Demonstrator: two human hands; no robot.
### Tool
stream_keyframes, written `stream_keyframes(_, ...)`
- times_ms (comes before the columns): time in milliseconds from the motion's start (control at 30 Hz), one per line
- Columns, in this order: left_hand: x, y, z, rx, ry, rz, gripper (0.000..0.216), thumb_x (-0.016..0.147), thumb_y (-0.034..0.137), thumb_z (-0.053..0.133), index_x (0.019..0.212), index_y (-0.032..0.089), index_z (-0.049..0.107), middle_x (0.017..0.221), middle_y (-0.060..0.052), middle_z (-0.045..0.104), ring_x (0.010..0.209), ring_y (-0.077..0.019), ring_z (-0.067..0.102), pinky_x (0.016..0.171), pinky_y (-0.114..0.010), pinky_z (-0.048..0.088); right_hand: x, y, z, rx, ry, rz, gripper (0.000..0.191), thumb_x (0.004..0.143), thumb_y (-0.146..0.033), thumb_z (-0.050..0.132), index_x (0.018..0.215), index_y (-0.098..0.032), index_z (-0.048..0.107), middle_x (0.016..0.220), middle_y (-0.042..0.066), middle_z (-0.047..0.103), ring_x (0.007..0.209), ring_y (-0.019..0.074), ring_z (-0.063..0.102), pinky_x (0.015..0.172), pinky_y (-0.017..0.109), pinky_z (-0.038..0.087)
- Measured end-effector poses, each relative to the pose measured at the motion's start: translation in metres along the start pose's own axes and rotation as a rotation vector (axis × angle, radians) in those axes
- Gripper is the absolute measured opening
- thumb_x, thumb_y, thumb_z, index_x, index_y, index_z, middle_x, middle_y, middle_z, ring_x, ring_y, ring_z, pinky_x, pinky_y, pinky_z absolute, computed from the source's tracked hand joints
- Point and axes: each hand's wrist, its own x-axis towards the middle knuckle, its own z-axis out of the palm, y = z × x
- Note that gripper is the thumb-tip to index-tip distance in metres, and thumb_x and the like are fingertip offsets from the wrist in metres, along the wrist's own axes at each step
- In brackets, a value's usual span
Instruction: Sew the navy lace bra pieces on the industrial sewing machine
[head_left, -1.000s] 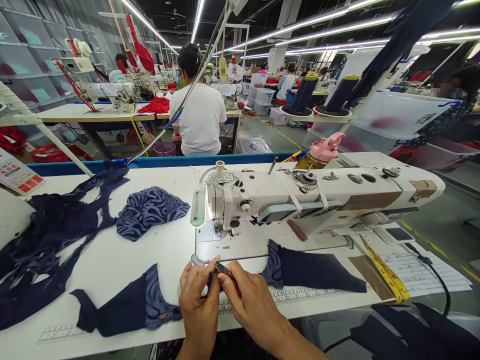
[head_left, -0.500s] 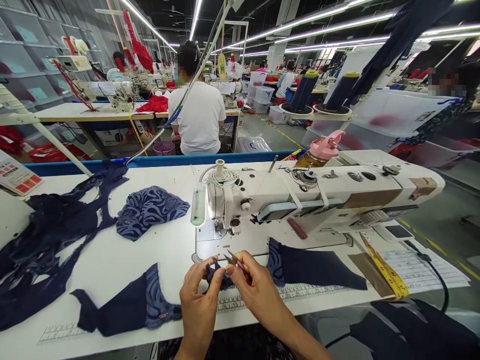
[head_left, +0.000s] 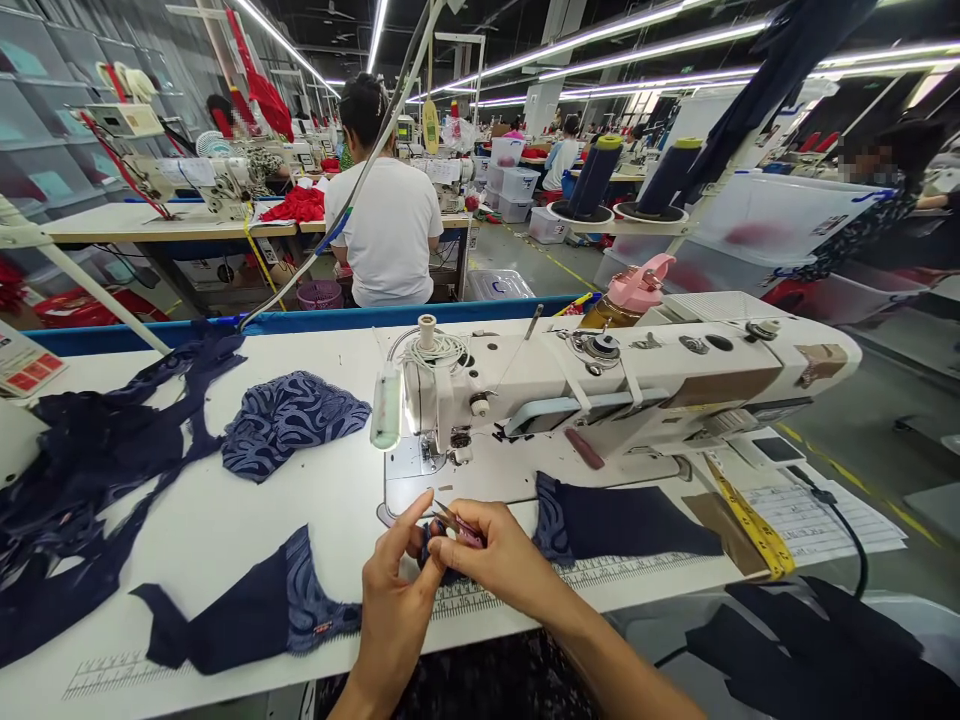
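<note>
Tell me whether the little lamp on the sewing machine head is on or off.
On. The lamp glows pale green-white, and the needle plate of the sewing machine beside it is brightly lit.

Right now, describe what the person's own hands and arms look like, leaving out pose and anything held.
Both the left hand and the right hand are bare: no gloves, and no rings, watch or bracelet show. The forearms are uncovered as far as the bottom edge of the picture, so no sleeve is in view. Fingernails look short and unpainted, as far as can be told.
</note>
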Motion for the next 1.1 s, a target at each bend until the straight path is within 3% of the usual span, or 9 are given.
stream_keyframes(167,0.001,-0.005,0.002,0.287,0.037,0.235,0.057,0.091,0.037,0.06,0.144,0.024,0.042,0.091,-0.003,0.065,0.084,-0.0182,0.062,0.078,-0.033,0.052,0.008,0.012,0.0,-0.238,0.189,-0.058,0.025,0.085,-0.026,0.057,0.064,-0.019,0.047,0.057,-0.007,0.036,0.056,0.0096,0.037,0.053,0.022,0.025)
stream_keyframes(267,0.001,-0.01,0.0,0.538,0.112,0.548,0.037,0.093,0.023,0.058,0.129,0.021,0.056,0.111,-0.01,0.065,0.104,-0.0248,0.06,0.09,-0.042,0.049,0.013,0.02,-0.009,-0.552,0.292,-0.058,0.011,0.089,-0.031,0.061,0.095,-0.021,0.063,0.064,-0.006,0.057,0.064,0.0134,0.055,0.06,0.023,0.033)
stream_keyframes(333,0.001,-0.013,-0.002,0.634,0.049,0.713,0.028,0.093,0.012,0.055,0.119,0.018,0.061,0.112,-0.01,0.066,0.107,-0.0252,0.059,0.093,-0.043,0.048,0.014,0.025,-0.022,-0.778,0.314,-0.034,0.029,0.094,-0.035,0.059,0.12,-0.023,0.058,0.076,-0.002,0.067,0.073,0.0169,0.064,0.065,0.024,0.038)
stream_keyframes(400,0.003,-0.017,-0.004,0.688,-0.017,0.804,0.029,0.092,0.008,0.053,0.119,0.014,0.06,0.113,-0.011,0.068,0.11,-0.0256,0.059,0.095,-0.043,0.047,0.014,0.029,-0.038,-1.026,0.335,0.016,0.032,0.098,-0.038,0.053,0.126,-0.022,0.055,0.087,0.001,0.071,0.077,0.0194,0.067,0.063,0.025,0.04)
stream_keyframes(533,0.009,-0.024,-0.005,0.811,-0.086,0.883,0.03,0.093,0.008,0.052,0.122,0.01,0.059,0.117,-0.012,0.069,0.111,-0.0259,0.06,0.103,-0.048,0.042,0.015,0.036,-0.07,-1.268,0.37,0.097,0.03,0.099,-0.031,0.052,0.121,-0.013,0.06,0.097,0.011,0.07,0.081,0.0261,0.066,0.065,0.031,0.043)
stream_keyframes(633,0.012,-0.024,-0.006,0.823,-0.13,0.912,0.029,0.094,0.009,0.05,0.12,0.012,0.062,0.117,-0.009,0.07,0.109,-0.0243,0.061,0.108,-0.051,0.038,0.011,0.038,-0.077,-1.31,0.405,0.055,0.029,0.097,-0.023,0.052,0.122,-0.01,0.06,0.11,0.017,0.066,0.104,0.0331,0.059,0.082,0.041,0.044)
stream_keyframes(733,0.015,-0.019,-0.01,0.792,-0.169,0.86,0.026,0.095,0.012,0.05,0.115,0.017,0.066,0.117,-0.008,0.07,0.109,-0.0247,0.061,0.108,-0.053,0.037,0.004,0.038,-0.064,-1.243,0.389,-0.24,0.026,0.098,-0.015,0.047,0.12,-0.016,0.062,0.118,0.013,0.062,0.11,0.0284,0.053,0.093,0.041,0.039)
stream_keyframes(833,0.019,-0.014,-0.013,0.817,-0.202,0.855,0.026,0.093,0.011,0.051,0.109,0.02,0.068,0.12,-0.007,0.069,0.117,-0.0279,0.058,0.109,-0.057,0.034,-0.002,0.039,-0.041,-1.089,0.22,-0.501,0.022,0.099,-0.015,0.046,0.111,-0.018,0.064,0.105,0.007,0.063,0.095,0.0206,0.055,0.086,0.034,0.041)
stream_keyframes(1100,0.03,-0.013,-0.018,0.808,-0.224,0.89,0.025,0.095,0.014,0.051,0.114,0.019,0.067,0.111,-0.003,0.074,0.103,-0.0234,0.063,0.115,-0.053,0.027,-0.008,0.046,-0.029,-1.154,0.131,-0.584,0.022,0.1,-0.02,0.048,0.119,-0.016,0.059,0.099,0.008,0.063,0.092,0.0215,0.055,0.082,0.037,0.038)
